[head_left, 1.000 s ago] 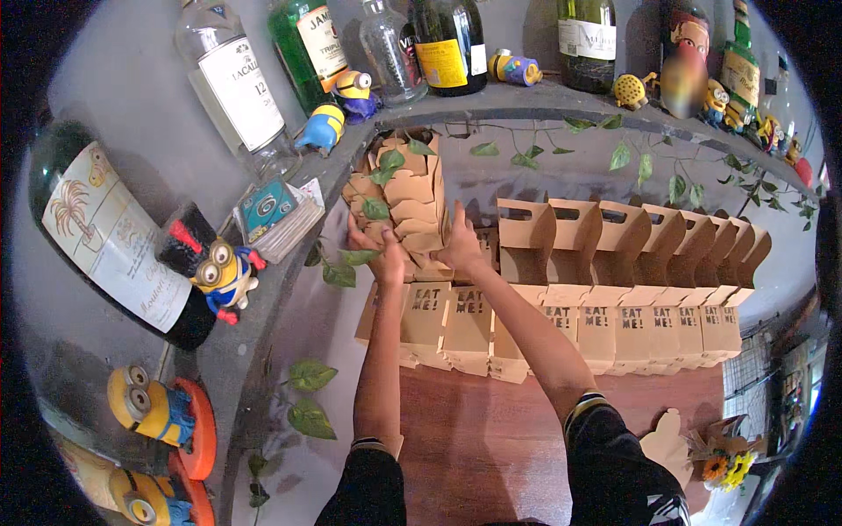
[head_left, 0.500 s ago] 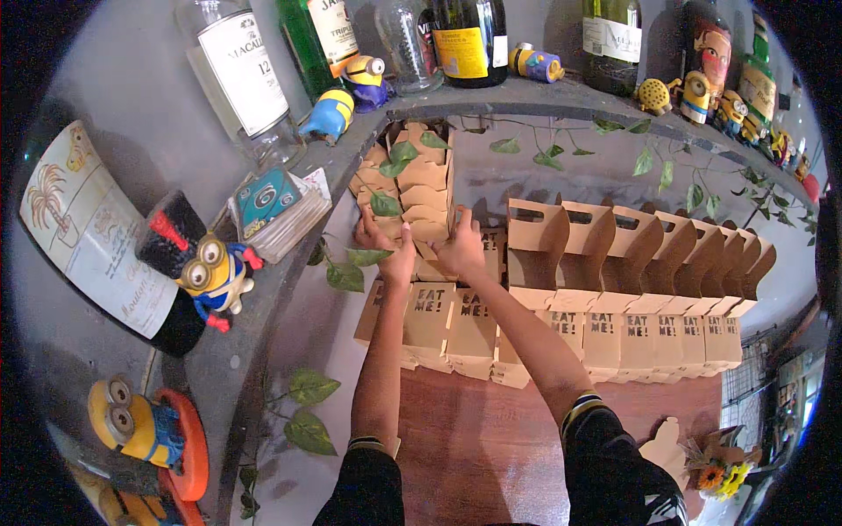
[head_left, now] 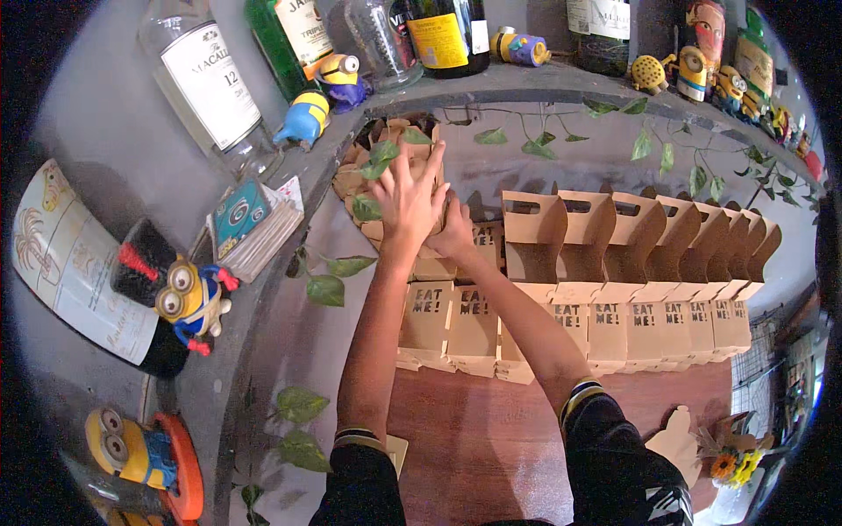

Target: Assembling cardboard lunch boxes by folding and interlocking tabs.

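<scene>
Brown folded cardboard boxes point(head_left: 355, 171) with curved, overlapping flaps stand stacked in the far left corner, partly behind hanging leaves. My left hand point(head_left: 410, 200) lies across the right part of this stack, its fingers stretched upward and spread. Close beside it, my right hand point(head_left: 452, 233) grips the stack's right edge, with its fingers bent and partly hidden. Below my hands, a row of cardboard boxes point(head_left: 427, 329) with cut-out lettering runs to the right. Open-topped cardboard carriers point(head_left: 533, 230) with slotted handles stand behind that row.
A dark curved shelf point(head_left: 237, 351) with bottles point(head_left: 215, 83), toy figures point(head_left: 195, 298) and a card stack point(head_left: 254, 232) borders the left and back. Leafy vines point(head_left: 326, 289) hang from it. Flowers point(head_left: 732, 465) stand at lower right on the reddish wooden surface point(head_left: 491, 430).
My left hand has moved up from the stack's lower front onto its flaps, fingers now spread. My right hand has shifted slightly left and down. The view has shifted a little.
</scene>
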Motion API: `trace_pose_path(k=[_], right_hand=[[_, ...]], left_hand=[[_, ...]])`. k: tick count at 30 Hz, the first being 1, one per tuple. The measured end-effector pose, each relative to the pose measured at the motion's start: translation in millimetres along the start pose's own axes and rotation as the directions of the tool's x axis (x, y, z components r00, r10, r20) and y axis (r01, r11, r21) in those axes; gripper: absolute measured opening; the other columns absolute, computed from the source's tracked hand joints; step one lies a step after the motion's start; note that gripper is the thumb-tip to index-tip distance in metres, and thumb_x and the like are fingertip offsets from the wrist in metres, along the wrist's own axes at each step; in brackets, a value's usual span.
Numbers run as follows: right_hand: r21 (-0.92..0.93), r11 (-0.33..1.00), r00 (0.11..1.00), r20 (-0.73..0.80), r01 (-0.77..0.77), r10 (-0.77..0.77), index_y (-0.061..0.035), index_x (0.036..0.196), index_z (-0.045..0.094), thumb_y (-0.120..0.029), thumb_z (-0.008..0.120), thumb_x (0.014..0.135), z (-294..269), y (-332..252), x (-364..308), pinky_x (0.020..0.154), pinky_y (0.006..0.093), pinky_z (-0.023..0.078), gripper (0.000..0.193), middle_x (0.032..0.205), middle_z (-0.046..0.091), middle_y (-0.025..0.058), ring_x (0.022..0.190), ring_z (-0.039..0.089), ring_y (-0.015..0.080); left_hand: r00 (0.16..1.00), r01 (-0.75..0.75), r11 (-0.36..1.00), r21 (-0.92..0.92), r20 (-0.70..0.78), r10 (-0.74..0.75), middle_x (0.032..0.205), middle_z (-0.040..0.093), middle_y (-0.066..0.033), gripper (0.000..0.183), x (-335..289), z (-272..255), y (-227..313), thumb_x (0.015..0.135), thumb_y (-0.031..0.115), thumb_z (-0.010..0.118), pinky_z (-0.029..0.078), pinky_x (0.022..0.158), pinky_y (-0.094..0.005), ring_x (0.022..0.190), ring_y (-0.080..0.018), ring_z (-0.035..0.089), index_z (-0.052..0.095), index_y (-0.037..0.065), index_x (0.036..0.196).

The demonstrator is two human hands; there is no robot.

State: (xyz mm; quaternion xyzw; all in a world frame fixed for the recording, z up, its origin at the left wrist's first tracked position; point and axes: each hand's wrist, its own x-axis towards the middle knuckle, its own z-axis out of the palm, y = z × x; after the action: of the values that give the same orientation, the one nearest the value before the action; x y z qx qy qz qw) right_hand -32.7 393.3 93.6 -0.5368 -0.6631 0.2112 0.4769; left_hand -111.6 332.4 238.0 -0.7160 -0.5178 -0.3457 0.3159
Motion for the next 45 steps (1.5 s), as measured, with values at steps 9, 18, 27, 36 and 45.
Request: trace_pose_path(k=[9,18,27,36,45], right_hand=[[0.068,0.995,0.991,0.117,-0.077,0.069,-0.0038,0.145,0.026,-0.049,0.097,0.048,-12.1,-4.5,4.5,0.111,0.0562,0.034,0.128,0.145,0.042,0.0268,0.134,0.045,0.0433],[-0.072,0.954,0.935,0.189,-0.291,0.299,-0.0113,0.155,0.013,-0.049,0.097,0.050,-31.7,-24.4,-1.9,0.113,0.0603,0.030,0.140,0.154,0.038,0.0256,0.138,0.039,0.0496],[0.047,0.967,0.962,0.121,-0.251,0.244,-0.0087,0.160,0.000,-0.043,0.098,0.053,-43.4,-39.0,-34.3,0.113,0.0633,0.028,0.149,0.158,0.029,0.0265,0.142,0.033,0.0511],[0.260,0.952,0.973,-0.206,0.161,-0.108,0.0051,0.149,0.033,-0.007,0.080,0.080,-124.8,-78.6,-245.7,0.105,0.0450,0.046,0.085,0.137,0.053,0.0258,0.124,0.057,0.0380],[-0.137,0.949,0.938,0.169,-0.283,0.304,0.0036,0.132,0.049,-0.017,0.076,0.078,-188.6,33.5,-606.4,0.097,0.0497,0.049,0.064,0.120,0.058,0.0266,0.111,0.057,0.0464]], left_hand=[[0.985,0.157,0.986,-0.055,0.077,-0.152,0.158,0.027,-0.0224,0.069,-4.0,7.9,-5.1,0.085,0.031,0.075,0.040,0.104,-0.0593,0.133,-0.0488,0.035,0.049,0.027,0.148],[0.996,0.090,0.976,-0.196,0.030,-0.086,0.158,0.025,-0.0247,0.067,-1.6,-2.1,0.7,0.084,0.027,0.077,0.033,0.110,-0.0561,0.137,-0.0494,0.031,0.052,0.025,0.147],[0.955,0.240,0.901,-0.361,-0.078,-0.286,0.153,0.034,-0.0236,0.068,-83.0,-23.4,3.0,0.085,0.025,0.077,0.028,0.113,-0.0570,0.138,-0.0436,0.036,0.049,0.011,0.145],[0.650,0.693,0.528,-0.490,0.108,-0.752,0.128,0.053,-0.0166,0.044,-292.0,-102.7,59.5,0.092,0.007,0.066,0.045,0.094,-0.0421,0.117,-0.0327,0.053,0.051,0.002,0.133],[0.735,0.597,0.588,-0.547,0.078,-0.673,0.119,0.061,-0.0161,0.031,-284.3,-125.6,32.0,0.097,0.000,0.058,0.048,0.094,-0.0372,0.109,-0.0282,0.061,0.055,-0.002,0.128]])
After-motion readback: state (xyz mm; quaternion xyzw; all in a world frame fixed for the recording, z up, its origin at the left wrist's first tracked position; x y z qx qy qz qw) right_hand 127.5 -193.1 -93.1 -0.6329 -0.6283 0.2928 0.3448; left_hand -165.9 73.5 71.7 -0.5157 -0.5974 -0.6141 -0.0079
